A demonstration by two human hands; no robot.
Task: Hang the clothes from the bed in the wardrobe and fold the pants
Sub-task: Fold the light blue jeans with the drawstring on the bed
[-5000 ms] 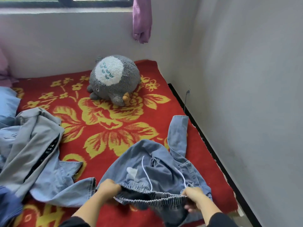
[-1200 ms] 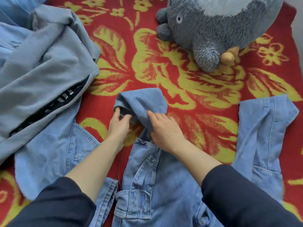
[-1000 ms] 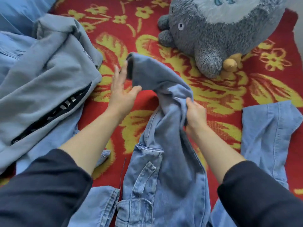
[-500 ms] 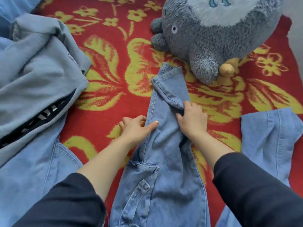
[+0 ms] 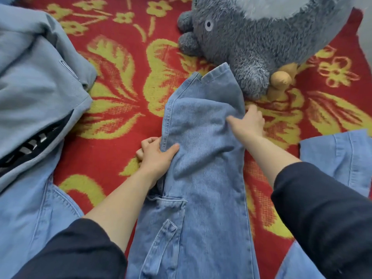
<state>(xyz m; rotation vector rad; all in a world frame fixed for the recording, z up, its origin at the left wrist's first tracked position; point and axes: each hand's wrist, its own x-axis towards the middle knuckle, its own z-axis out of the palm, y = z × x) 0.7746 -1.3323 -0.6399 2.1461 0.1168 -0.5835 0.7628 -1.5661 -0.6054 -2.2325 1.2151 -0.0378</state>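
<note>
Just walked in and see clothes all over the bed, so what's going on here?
A person is laying out a pair of jeans on the red flowered blanket. The left hand grips the left edge of one leg and the right hand grips its right edge, spreading it flat. The hem reaches the grey plush toy. A grey jacket lies in a heap at the left, not yet hung.
</note>
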